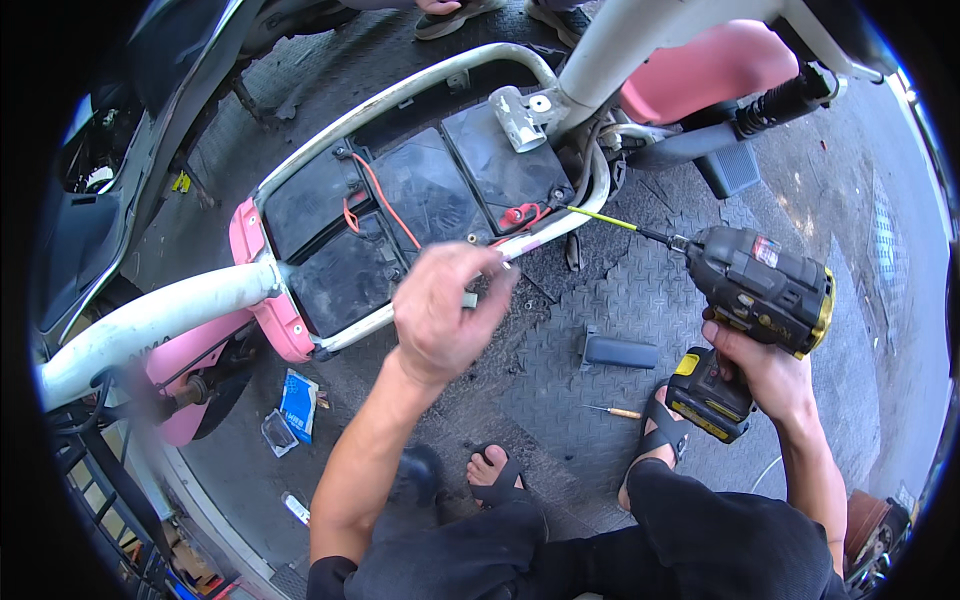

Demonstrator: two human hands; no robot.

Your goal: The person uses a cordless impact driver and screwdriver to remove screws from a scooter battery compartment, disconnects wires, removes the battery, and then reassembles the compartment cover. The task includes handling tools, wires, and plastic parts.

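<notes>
My right hand [765, 375] grips a black and yellow cordless drill driver [755, 285]. Its long bit with a yellow-green shaft [605, 218] reaches left to the edge of a row of black batteries [415, 185], its tip near a red-capped terminal [522, 213]. The batteries sit inside a white tubular vehicle frame [375, 320]. Over the frame's near rail is my left hand [435, 315], fingers curled in toward the thumb and slightly blurred. A small pale piece shows by its palm, too unclear to name. An orange-red wire [385, 198] runs across the batteries.
On the metal-plated floor lie a grey block-shaped part [620, 351], a wooden-handled pick [612, 411], a blue packet [298, 405] and a clear small box [279, 433]. Pink panels [710, 70] flank the frame. Another person's shoes [460, 18] stand at the far side.
</notes>
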